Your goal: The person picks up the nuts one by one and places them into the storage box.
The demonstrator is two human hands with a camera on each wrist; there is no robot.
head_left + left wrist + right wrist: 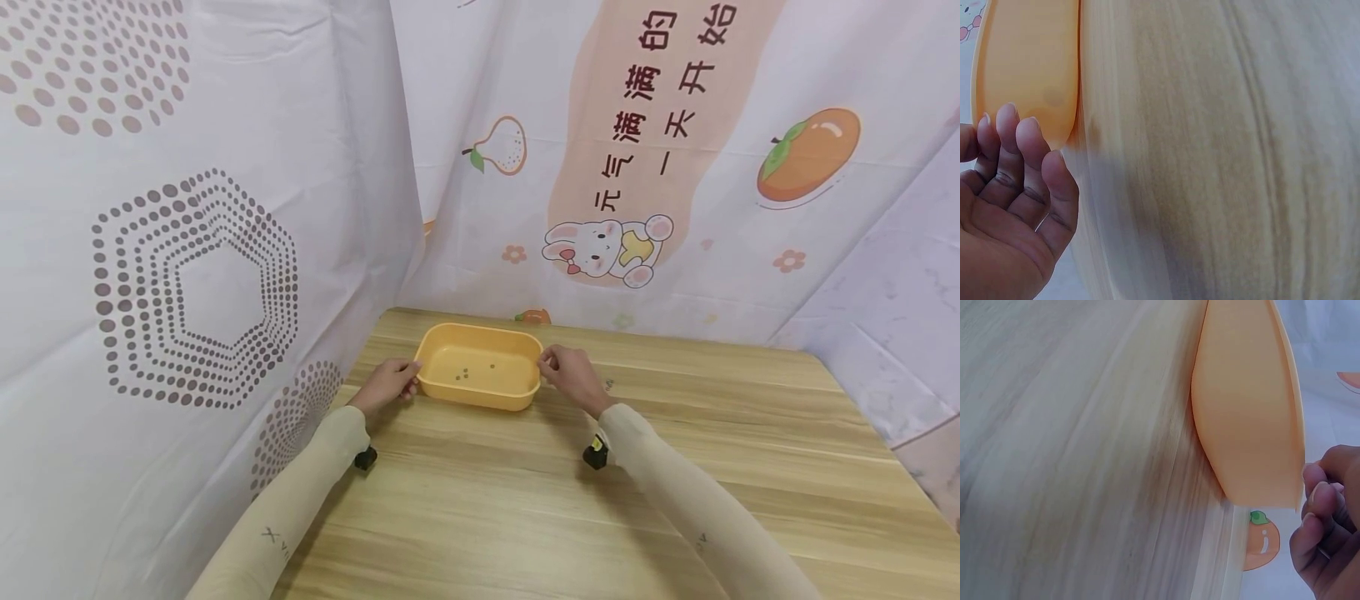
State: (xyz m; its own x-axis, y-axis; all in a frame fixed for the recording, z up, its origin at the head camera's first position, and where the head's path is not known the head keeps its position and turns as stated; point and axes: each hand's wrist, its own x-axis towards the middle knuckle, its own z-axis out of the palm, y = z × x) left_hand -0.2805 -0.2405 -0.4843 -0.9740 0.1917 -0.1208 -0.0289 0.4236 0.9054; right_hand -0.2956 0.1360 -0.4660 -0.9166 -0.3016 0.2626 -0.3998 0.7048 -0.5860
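A yellow-orange plastic basin, oblong with rounded corners, stands on the wooden table near its back edge. Several tiny grey pieces lie on its floor, too small to name. At the left end, my left hand holds the rim between thumb and fingers; the left wrist view shows its fingers bent against the basin's end. My right hand pinches the rim at the opposite end. In the right wrist view its thumb and curled fingers meet right at the basin's upper edge.
Small dark coil-like pieces lie on the table beside my right hand. A printed white curtain hangs behind the table, and another curtain closes off the left side, near my left arm.
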